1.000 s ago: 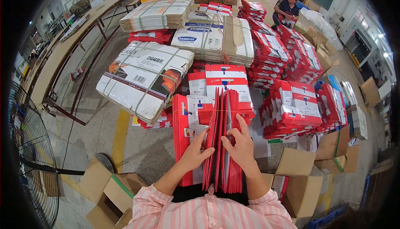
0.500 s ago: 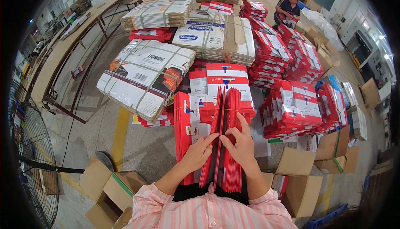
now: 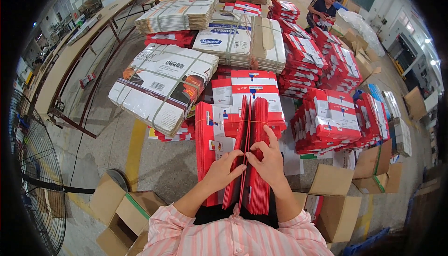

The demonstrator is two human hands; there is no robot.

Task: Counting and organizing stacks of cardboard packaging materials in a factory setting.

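While the red bundle (image 3: 258,186) stands on edge directly in front of your torso, its folded leaves parted by a narrow gap, treat the step as one of leafing, judging by the placing of both hands. Your left hand (image 3: 221,169) lies at the leaves left of the gap, thumb and forefinger tips near each other; whether this grip pinches a leaf cannot be told. Your right hand (image 3: 269,162) rests at the leaves right of the gap, thumb and a bent finger close together, forefinger extended toward the thin band (image 3: 257,122); whether this grip has closed on a leaf cannot be told either.

Brace the right-hand block with your right palm so that it does not fan. Separate leaves singly with the finger pads; thin folded stock probably clings in pairs, so check each edge before releasing it. Open the gap only as far as the band allows, since forcing it could crease the folds or snap the band. Hold your left wrist clear of the second red bundle (image 3: 204,148), just to the left, and align the lower edges against your lap before shifting the block
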